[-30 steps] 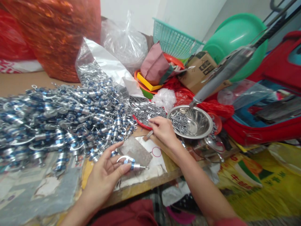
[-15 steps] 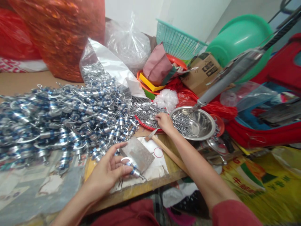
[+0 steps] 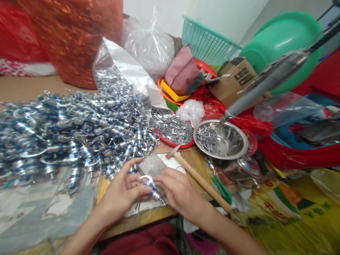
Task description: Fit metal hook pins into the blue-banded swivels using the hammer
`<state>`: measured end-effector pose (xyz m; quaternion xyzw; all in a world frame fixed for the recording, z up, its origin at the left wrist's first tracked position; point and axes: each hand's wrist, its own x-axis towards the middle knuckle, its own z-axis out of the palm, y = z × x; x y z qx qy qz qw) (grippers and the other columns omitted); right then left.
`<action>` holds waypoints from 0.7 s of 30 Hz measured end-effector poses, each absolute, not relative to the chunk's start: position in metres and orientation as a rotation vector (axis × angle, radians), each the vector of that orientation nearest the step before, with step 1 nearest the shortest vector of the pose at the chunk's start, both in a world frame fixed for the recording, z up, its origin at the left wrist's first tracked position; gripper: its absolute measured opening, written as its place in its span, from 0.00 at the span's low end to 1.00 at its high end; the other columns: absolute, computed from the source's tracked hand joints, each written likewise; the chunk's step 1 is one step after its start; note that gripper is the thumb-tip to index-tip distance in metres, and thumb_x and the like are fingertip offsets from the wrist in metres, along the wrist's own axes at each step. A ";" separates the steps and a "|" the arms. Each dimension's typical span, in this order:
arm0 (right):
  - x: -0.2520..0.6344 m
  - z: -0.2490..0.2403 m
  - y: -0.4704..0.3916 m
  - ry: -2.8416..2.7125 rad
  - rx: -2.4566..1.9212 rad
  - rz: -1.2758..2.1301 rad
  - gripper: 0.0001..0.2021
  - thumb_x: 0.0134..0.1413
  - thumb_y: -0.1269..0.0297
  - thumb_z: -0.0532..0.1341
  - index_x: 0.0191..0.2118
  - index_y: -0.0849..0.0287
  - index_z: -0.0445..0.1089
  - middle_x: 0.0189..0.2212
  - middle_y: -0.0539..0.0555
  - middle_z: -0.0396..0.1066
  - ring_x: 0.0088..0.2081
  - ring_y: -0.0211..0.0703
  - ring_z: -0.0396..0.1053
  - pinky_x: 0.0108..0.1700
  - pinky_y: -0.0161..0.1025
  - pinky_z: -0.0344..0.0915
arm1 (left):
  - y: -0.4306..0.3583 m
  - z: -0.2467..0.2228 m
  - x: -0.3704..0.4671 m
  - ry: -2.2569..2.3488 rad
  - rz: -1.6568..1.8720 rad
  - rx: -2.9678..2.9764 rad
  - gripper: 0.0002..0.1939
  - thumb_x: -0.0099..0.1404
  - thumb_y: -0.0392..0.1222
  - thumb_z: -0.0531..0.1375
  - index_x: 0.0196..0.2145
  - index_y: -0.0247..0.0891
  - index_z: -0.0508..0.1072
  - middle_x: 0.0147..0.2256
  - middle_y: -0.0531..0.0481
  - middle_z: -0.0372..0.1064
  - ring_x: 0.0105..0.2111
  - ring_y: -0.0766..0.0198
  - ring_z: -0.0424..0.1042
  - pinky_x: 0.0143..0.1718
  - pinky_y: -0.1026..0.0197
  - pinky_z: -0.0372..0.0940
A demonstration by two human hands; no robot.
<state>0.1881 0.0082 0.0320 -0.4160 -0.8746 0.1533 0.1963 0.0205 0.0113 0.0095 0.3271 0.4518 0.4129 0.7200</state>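
Observation:
My left hand (image 3: 123, 189) is closed on a small blue and silver metal fitting (image 3: 153, 191) with a curved hook-like arm and a thin stem pointing down to the right. Right beside it, my right hand (image 3: 178, 189) has its fingertips pinched at the fitting's upper side; whether a small part is between them is hidden. Under and behind both hands lies a grey metal block (image 3: 151, 165) on white paper. A hammer (image 3: 202, 180) with a wooden handle rests to the right of the block.
Many similar fittings (image 3: 79, 131) are heaped on the left. A red tray (image 3: 174, 131) of small metal pieces and a steel bowl (image 3: 225, 140) of pins stand behind the hands. Green-handled tool (image 3: 222, 190) lies beside the hammer. A grey metal arm (image 3: 260, 88) slants above the bowl.
My right hand has come back from the tray of small metal pieces to the fitting. My left hand still holds the fitting in nearly the same place. The view has shifted slightly.

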 end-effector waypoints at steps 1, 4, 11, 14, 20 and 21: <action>0.188 0.033 0.012 -2.466 -1.171 0.452 0.09 0.55 0.74 0.52 0.34 0.63 0.69 0.27 0.54 0.68 0.31 0.40 0.65 0.33 0.34 0.62 | 0.011 0.010 0.020 0.999 0.912 0.725 0.37 0.45 0.32 0.65 0.50 0.40 0.52 0.22 0.59 0.67 0.22 0.67 0.69 0.26 0.61 0.68; 0.187 0.035 0.025 -2.500 -1.165 0.470 0.06 0.54 0.71 0.55 0.33 0.61 0.70 0.26 0.52 0.68 0.29 0.38 0.66 0.32 0.33 0.61 | 0.011 0.010 0.020 0.994 0.918 0.733 0.37 0.45 0.32 0.65 0.50 0.40 0.52 0.22 0.59 0.67 0.22 0.67 0.69 0.25 0.63 0.67; 0.184 0.031 0.019 -2.331 -1.060 0.506 0.12 0.55 0.75 0.50 0.38 0.62 0.70 0.30 0.55 0.70 0.32 0.38 0.67 0.34 0.33 0.63 | 0.008 0.009 0.020 0.992 0.931 0.717 0.36 0.46 0.32 0.64 0.51 0.40 0.53 0.22 0.59 0.66 0.21 0.68 0.69 0.25 0.63 0.67; 0.182 0.031 0.007 -2.402 -1.115 0.337 0.14 0.56 0.75 0.48 0.38 0.62 0.70 0.30 0.55 0.69 0.32 0.41 0.65 0.34 0.36 0.62 | 0.009 0.009 0.021 0.977 0.932 0.701 0.37 0.46 0.31 0.64 0.50 0.41 0.52 0.22 0.59 0.67 0.22 0.67 0.69 0.27 0.61 0.68; 0.175 0.033 -0.006 -2.502 -1.197 0.140 0.14 0.57 0.74 0.46 0.37 0.63 0.69 0.29 0.57 0.67 0.32 0.43 0.62 0.32 0.39 0.60 | 0.011 0.009 0.021 0.991 0.932 0.697 0.37 0.45 0.32 0.65 0.50 0.40 0.53 0.22 0.58 0.68 0.23 0.67 0.69 0.26 0.63 0.68; 0.174 0.032 -0.008 -2.500 -1.198 0.151 0.14 0.57 0.75 0.46 0.38 0.63 0.68 0.29 0.57 0.67 0.32 0.43 0.61 0.32 0.39 0.60 | 0.011 0.009 0.021 0.986 0.932 0.696 0.37 0.44 0.32 0.65 0.51 0.40 0.53 0.22 0.58 0.68 0.23 0.66 0.69 0.26 0.62 0.68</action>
